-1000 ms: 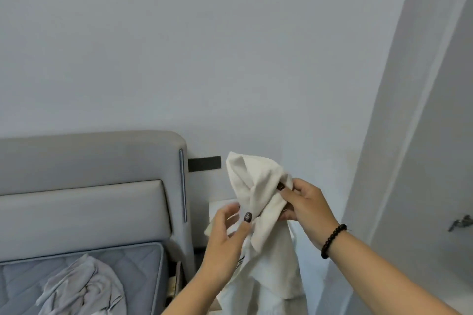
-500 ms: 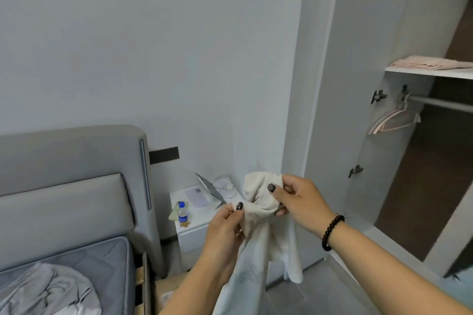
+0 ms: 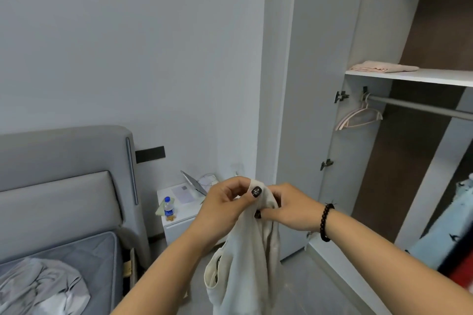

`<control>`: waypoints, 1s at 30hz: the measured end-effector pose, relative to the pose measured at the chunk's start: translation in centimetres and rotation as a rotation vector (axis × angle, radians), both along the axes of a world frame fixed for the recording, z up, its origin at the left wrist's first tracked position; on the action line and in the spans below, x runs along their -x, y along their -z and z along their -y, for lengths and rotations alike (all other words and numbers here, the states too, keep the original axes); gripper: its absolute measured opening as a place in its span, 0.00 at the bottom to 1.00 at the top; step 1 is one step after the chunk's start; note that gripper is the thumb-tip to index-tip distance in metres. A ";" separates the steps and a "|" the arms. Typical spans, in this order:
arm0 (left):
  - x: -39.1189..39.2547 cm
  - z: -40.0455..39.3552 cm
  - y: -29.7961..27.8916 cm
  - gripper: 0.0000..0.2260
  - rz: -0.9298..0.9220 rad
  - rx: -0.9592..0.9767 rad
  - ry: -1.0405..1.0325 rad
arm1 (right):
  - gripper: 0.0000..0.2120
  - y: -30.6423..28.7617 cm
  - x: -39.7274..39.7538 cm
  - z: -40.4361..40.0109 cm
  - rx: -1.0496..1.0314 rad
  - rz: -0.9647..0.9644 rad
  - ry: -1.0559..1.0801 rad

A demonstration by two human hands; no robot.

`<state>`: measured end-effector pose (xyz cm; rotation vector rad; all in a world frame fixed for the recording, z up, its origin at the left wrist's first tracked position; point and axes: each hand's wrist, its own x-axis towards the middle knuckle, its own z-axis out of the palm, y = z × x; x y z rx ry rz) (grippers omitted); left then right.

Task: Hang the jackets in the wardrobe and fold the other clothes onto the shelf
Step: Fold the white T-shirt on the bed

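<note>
A cream garment (image 3: 245, 263) hangs in front of me, bunched at its top. My left hand (image 3: 225, 207) pinches the top fold with thumb and fingers. Close beside it, my right hand (image 3: 289, 210) grips the same bunched edge. To the right stands the open wardrobe, with a white shelf (image 3: 435, 77) carrying a folded pink cloth (image 3: 384, 67). Under the shelf runs a grey rail (image 3: 419, 107) with a pink hanger (image 3: 358, 116) at its left end. A grey garment (image 3: 38, 286) lies crumpled on the bed (image 3: 84, 250) at lower left.
A white nightstand (image 3: 179, 212) between bed and wardrobe holds a water bottle (image 3: 168, 208) and papers. The wardrobe door (image 3: 314, 110) stands open toward me. Light blue and red cloth (image 3: 450, 235) shows at the right edge. Grey floor lies below the garment.
My view has swung right and down, bringing the open wardrobe, shelf and rail further into sight. My hands have come closer together on the garment's top.
</note>
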<state>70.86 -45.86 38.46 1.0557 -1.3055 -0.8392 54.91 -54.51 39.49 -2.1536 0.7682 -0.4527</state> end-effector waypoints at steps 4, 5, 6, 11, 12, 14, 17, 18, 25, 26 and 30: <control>2.5 -2.0 2.1 0.05 -0.032 0.005 -0.067 | 0.05 -1.1 3.4 -0.9 0.111 0.003 0.007; 3.2 -2.7 3.2 0.06 -0.028 -0.006 -0.095 | 0.05 -1.4 4.3 -1.2 0.132 -0.006 -0.015; 3.9 -3.3 4.5 0.06 -0.006 -0.032 -0.124 | 0.05 -1.7 5.2 -1.5 0.148 -0.018 -0.024; 7.2 -6.4 11.7 0.14 0.243 -0.295 -0.069 | 0.05 -2.9 9.2 -2.5 0.100 0.068 -0.003; 7.9 -6.7 12.7 0.12 0.325 -0.350 -0.054 | 0.05 -3.0 10.0 -2.6 0.073 0.087 0.004; 9.2 -6.8 14.3 0.14 0.557 -0.400 -0.081 | 0.05 -3.3 11.3 -2.7 0.020 0.122 0.017; 10.6 -7.4 14.9 0.16 0.706 -0.477 -0.107 | 0.08 -3.4 13.3 -2.6 -0.027 0.144 0.038; 10.7 -7.7 14.9 0.15 0.679 -0.478 -0.108 | 0.07 -3.3 14.1 -2.5 -0.027 0.140 0.060; 7.7 -8.7 13.4 0.16 0.901 -0.326 -0.238 | 0.04 -2.3 18.7 -1.1 0.149 0.018 0.222; 6.9 -8.6 12.8 0.15 0.982 -0.301 -0.234 | 0.04 -2.0 19.1 -0.9 0.170 -0.014 0.236; 3.9 -8.0 9.1 0.08 1.126 -0.180 -0.319 | 0.06 -0.7 19.7 0.1 0.237 -0.063 0.329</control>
